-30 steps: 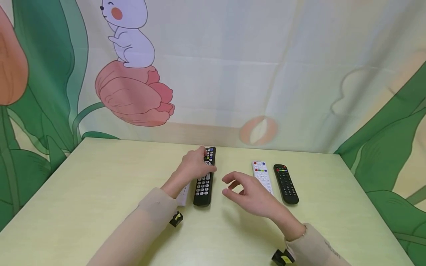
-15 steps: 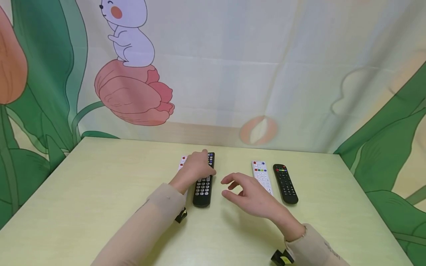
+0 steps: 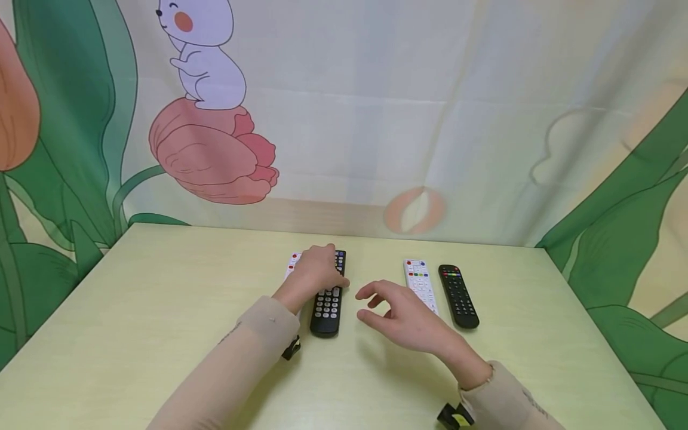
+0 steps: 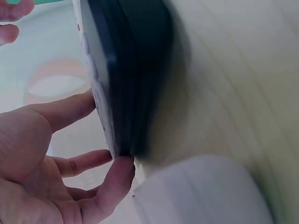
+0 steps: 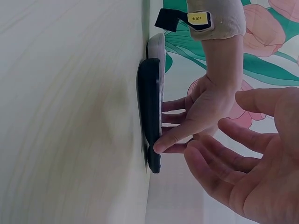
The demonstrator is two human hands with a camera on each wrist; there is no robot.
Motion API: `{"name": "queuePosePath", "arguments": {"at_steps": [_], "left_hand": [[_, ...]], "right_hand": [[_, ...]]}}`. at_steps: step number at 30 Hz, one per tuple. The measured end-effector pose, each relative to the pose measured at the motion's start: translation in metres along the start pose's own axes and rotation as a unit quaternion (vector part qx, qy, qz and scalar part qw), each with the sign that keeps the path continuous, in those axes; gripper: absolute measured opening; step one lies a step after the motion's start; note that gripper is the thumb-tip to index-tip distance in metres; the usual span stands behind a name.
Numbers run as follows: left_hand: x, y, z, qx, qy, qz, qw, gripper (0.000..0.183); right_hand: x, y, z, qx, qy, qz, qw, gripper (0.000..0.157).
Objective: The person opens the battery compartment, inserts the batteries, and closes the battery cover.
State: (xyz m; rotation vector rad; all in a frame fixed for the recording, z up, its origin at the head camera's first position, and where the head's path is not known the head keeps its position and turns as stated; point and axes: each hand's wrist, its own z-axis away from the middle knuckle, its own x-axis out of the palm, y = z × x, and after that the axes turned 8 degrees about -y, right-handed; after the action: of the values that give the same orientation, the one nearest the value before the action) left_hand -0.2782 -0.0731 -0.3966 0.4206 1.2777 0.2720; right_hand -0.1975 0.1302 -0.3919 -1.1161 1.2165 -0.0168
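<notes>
A long black remote control point(image 3: 325, 313) with pale round buttons lies face up on the table, its far end pointing to the curtain. My left hand point(image 3: 313, 272) reaches over its upper half, thumb at the right edge and fingers across to the other side, gripping it. Under my left wrist a white remote control point(image 3: 292, 263) is partly covered. In the right wrist view my left thumb touches the side of the black remote control point(image 5: 150, 102). My right hand point(image 3: 404, 313) hovers to the right with loosely bent fingers, holding nothing.
Right of the right hand lie another white remote control point(image 3: 420, 280), partly hidden by that hand, and a slimmer black remote control point(image 3: 458, 297). The pale table point(image 3: 161, 322) ends at a printed curtain point(image 3: 344, 119) behind.
My left hand has drawn the long black remote control slightly toward me and shifted a little right, uncovering the white remote control's far end. The right hand stays almost still.
</notes>
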Motion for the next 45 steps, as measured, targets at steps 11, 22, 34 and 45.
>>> {"name": "queuePosePath", "arguments": {"at_steps": [11, 22, 34, 45], "left_hand": [[0.001, -0.005, 0.001, 0.012, 0.020, -0.033, 0.9992, 0.060], [-0.013, -0.011, 0.011, 0.060, 0.033, -0.006, 0.9976, 0.039], [-0.023, -0.038, 0.016, 0.147, 0.039, 0.025, 0.9880, 0.028], [-0.032, -0.056, 0.032, 0.181, 0.055, 0.029, 0.9816, 0.024]], "right_hand": [[0.000, 0.004, 0.001, 0.011, -0.023, 0.004, 1.000, 0.022], [-0.005, 0.015, 0.009, 0.021, -0.023, 0.028, 0.999, 0.020], [-0.022, 0.027, 0.022, 0.044, -0.002, 0.065, 0.997, 0.019], [-0.044, 0.044, 0.040, 0.064, 0.061, 0.121, 0.989, 0.019]]}}
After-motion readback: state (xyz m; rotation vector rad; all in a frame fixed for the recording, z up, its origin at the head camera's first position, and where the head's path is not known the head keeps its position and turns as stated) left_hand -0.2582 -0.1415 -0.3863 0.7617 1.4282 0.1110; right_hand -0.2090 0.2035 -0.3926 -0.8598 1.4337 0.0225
